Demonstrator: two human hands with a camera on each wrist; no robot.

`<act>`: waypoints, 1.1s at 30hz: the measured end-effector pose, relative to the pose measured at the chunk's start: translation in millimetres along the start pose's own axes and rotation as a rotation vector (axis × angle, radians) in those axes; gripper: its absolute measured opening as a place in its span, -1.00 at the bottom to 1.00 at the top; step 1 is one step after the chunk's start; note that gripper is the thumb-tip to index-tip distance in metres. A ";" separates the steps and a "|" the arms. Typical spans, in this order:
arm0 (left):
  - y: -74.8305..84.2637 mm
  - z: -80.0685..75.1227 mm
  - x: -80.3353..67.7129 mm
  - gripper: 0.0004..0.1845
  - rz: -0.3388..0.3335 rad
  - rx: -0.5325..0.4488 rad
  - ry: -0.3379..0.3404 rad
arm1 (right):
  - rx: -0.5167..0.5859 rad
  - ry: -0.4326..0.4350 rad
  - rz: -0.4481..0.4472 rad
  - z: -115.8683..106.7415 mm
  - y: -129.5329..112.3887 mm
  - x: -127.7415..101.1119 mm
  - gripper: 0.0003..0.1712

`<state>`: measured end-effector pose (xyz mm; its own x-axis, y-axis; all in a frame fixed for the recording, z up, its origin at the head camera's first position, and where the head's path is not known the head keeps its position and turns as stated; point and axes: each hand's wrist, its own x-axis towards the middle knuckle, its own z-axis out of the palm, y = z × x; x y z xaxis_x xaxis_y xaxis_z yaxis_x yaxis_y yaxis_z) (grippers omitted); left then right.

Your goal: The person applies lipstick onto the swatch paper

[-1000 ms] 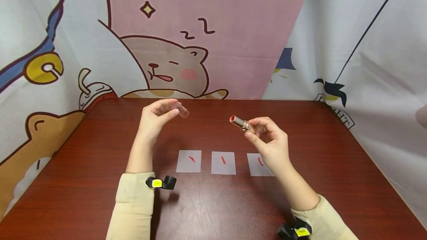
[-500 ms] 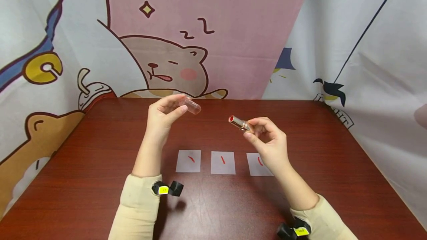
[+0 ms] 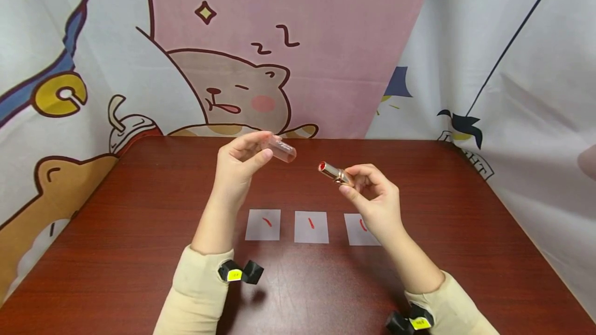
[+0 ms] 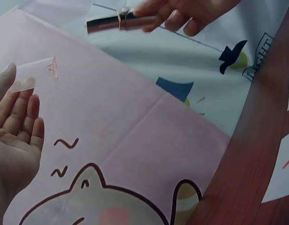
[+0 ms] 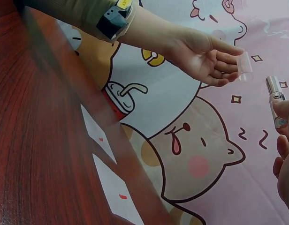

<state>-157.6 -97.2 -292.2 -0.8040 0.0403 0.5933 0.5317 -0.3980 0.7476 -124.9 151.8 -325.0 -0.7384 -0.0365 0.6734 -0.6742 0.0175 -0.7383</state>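
Observation:
In the head view my left hand [image 3: 237, 169] pinches a clear lipstick cap [image 3: 282, 150] between thumb and fingers, its free end facing right and slightly down. My right hand [image 3: 379, 198] holds an uncapped lipstick [image 3: 332, 171] by its base, the gold tube pointing up and left with red showing at its end. Cap and lipstick are apart, with a short gap between them, both above the table. The left wrist view shows the see-through cap [image 4: 36, 74] in the fingers and the lipstick [image 4: 118, 22] farther off. From the right wrist the lipstick [image 5: 276, 101] is partly hidden by fingers.
Three white paper squares lie in a row on the dark red table [image 3: 139, 221]: a left one [image 3: 256, 231], a middle one [image 3: 304, 234] and a right one [image 3: 356, 237] partly covered by the right hand. Each bears a red stroke. A printed cloth [image 3: 349, 40] hangs behind.
My left hand has moved right with the clear cap, bringing it closer to the lipstick. The right hand has stayed nearly still.

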 end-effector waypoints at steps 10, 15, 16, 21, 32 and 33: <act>0.0 18.8 -4.0 -0.70 0.006 -0.065 -0.051 | 0.001 0.007 -0.008 -0.6 3.2 -0.9 -0.66; -2.2 24.5 -6.7 -0.73 -0.016 -0.067 -0.057 | -0.017 0.004 -0.011 -0.4 2.3 -0.9 -0.65; -2.5 25.6 -7.2 -0.73 -0.018 -0.065 -0.059 | -0.018 0.002 -0.012 -0.3 1.8 -0.8 -0.65; -3.3 30.5 -9.3 -0.73 -0.039 -0.043 -0.071 | -0.029 -0.005 -0.015 0.0 -0.2 0.0 -0.66; -6.9 35.5 -11.2 -0.72 -0.050 -0.031 -0.113 | -0.046 -0.014 -0.006 -0.1 -0.3 -0.7 -0.66; -7.4 35.8 -11.3 -0.73 -0.048 -0.030 -0.118 | -0.046 -0.014 -0.008 -0.2 0.0 -0.8 -0.65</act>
<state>-142.9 -61.8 -293.8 -0.7903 0.1671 0.5895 0.4837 -0.4204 0.7676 -124.3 152.0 -325.5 -0.7330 -0.0504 0.6783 -0.6802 0.0628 -0.7304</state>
